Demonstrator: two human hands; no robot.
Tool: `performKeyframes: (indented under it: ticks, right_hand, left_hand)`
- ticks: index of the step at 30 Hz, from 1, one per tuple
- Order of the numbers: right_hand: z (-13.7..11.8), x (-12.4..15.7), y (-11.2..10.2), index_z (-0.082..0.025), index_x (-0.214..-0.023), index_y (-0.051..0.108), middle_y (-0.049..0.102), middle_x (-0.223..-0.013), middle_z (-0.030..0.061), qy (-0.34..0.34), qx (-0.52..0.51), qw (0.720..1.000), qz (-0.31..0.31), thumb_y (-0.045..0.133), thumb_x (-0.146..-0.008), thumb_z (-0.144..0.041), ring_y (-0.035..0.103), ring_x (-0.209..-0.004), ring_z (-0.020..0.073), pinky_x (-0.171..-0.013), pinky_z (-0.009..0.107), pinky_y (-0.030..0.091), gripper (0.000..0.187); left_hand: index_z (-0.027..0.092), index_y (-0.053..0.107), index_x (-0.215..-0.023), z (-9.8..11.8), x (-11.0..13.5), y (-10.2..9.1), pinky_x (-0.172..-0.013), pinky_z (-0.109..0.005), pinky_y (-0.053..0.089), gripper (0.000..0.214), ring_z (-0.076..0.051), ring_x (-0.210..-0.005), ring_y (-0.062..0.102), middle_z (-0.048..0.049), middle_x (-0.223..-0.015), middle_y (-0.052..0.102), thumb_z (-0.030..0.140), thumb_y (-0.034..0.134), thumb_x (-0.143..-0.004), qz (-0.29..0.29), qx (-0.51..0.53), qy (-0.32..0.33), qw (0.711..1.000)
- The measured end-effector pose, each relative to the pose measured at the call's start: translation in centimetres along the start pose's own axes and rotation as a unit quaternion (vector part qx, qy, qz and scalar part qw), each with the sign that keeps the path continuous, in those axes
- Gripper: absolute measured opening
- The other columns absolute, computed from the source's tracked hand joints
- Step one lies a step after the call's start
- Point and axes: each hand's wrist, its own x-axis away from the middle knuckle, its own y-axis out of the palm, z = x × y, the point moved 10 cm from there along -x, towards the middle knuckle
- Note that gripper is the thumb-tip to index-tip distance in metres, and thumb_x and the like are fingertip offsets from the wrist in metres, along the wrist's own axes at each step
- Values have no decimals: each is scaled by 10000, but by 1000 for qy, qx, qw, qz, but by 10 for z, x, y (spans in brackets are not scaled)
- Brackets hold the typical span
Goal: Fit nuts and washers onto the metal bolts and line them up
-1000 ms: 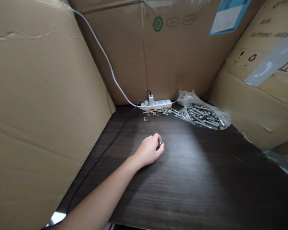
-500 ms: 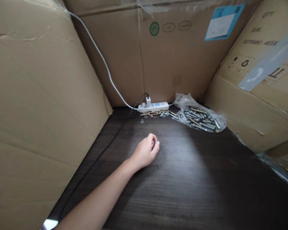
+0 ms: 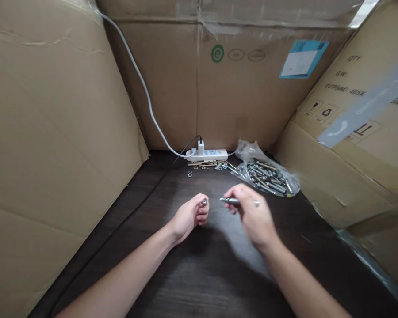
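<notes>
My left hand (image 3: 189,217) is closed, pinching a small shiny metal nut (image 3: 204,201) between thumb and forefinger. Its exact shape is partly covered by the fingertips. Opposite it, my right hand (image 3: 254,216) grips a silver expansion bolt (image 3: 231,200) held roughly level. The bolt's tip points left at the nut, with a gap between them. Both hands are over the dark tabletop (image 3: 185,282). Beyond them lie several loose washers (image 3: 190,174) and a row of brass-coloured bolts (image 3: 200,164).
A clear plastic bag (image 3: 248,152) spills several metal bolts (image 3: 268,176) at the back right. Behind the loose parts stands a white power strip (image 3: 215,154) with a charger (image 3: 200,148). A black cable (image 3: 132,216) runs along the left. Cardboard walls (image 3: 172,88) enclose three sides.
My right hand has come into view from the right, holding the expansion bolt. My left hand has turned and shifted slightly left, still pinching the nut. The camera view has tilted up a little.
</notes>
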Motion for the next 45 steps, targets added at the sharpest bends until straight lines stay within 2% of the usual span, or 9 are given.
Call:
performKeyframes:
  ticks: [3, 12, 19, 23, 26, 31, 36, 40, 45]
  right_hand:
    - [7, -2, 12, -182, -791, 649, 564, -620, -6, -15, 18, 1000, -16, 534, -864, -406, 485, -557, 118, -535, 254, 398, 263]
    - [20, 0, 6, -183, -762, 606, 540, -628, -11, -35, 59, 997, -25, 502, -865, -449, 462, -569, 117, -566, 239, 373, 304]
    - [27, 1, 9, -186, -764, 605, 519, -599, -15, -32, 61, 997, -47, 488, -871, -453, 462, -558, 119, -550, 239, 368, 310]
    - [33, 0, 10, -187, -769, 603, 516, -587, -20, -17, 49, 997, -54, 499, -865, -456, 450, -534, 112, -526, 233, 357, 304]
    - [41, -2, 10, -188, -767, 597, 536, -616, -17, 8, 1, 998, -55, 518, -853, -459, 447, -520, 104, -499, 225, 350, 296]
    - [53, -4, 10, -187, -759, 592, 531, -600, -21, 58, -105, 992, -47, 542, -846, -432, 445, -509, 93, -464, 201, 330, 265]
    - [57, -4, 10, -181, -739, 591, 530, -579, -19, 82, -139, 986, -39, 585, -809, -438, 446, -502, 94, -456, 198, 328, 266]
    - [55, -3, 11, -183, -749, 598, 535, -585, -18, 81, -130, 987, -45, 581, -811, -447, 456, -510, 97, -458, 198, 330, 272]
    - [55, -1, 11, -189, -741, 595, 542, -580, -23, 78, -134, 987, -50, 567, -828, -430, 458, -510, 93, -457, 191, 324, 258]
  left_hand:
    - [181, 365, -774, -4, 0, 1, -501, -215, 191, 211, -69, -517, 206, 54, -645, 247, 357, 394, -886, -8, -1, 0, 1000]
    - [181, 389, -863, -13, 0, 4, -505, -209, 174, 264, -55, -517, 224, 62, -654, 294, 433, 468, -869, -19, -29, -4, 999]
    - [179, 385, -793, -15, -2, 4, -482, -196, 169, 335, -57, -512, 221, 61, -644, 344, 498, 474, -844, -30, -121, 13, 992]
    - [176, 435, -790, -3, 0, -1, -525, -205, 291, 311, -82, -570, 341, 31, -686, 452, 472, 418, -883, -2, -235, 77, 969]
    - [178, 471, -848, 7, 2, 2, -664, -241, 384, 237, -117, -715, 464, -4, -800, 545, 391, 393, -914, 8, -314, 126, 941]
    - [191, 476, -966, 15, 6, 7, -719, -261, 398, 130, -129, -749, 512, 8, -808, 561, 292, 421, -906, 21, -376, 167, 911]
    - [192, 453, -1009, 14, 7, 11, -701, -254, 401, 168, -127, -742, 532, 2, -815, 566, 306, 465, -887, 6, -328, 156, 932]
    - [191, 443, -990, 11, 4, 2, -635, -231, 384, 215, -104, -652, 475, 26, -728, 504, 387, 399, -913, 27, -271, 135, 953]
    - [188, 449, -868, 7, 1, -4, -572, -215, 340, 236, -92, -584, 407, 48, -652, 459, 417, 407, -905, 41, -292, 126, 947]
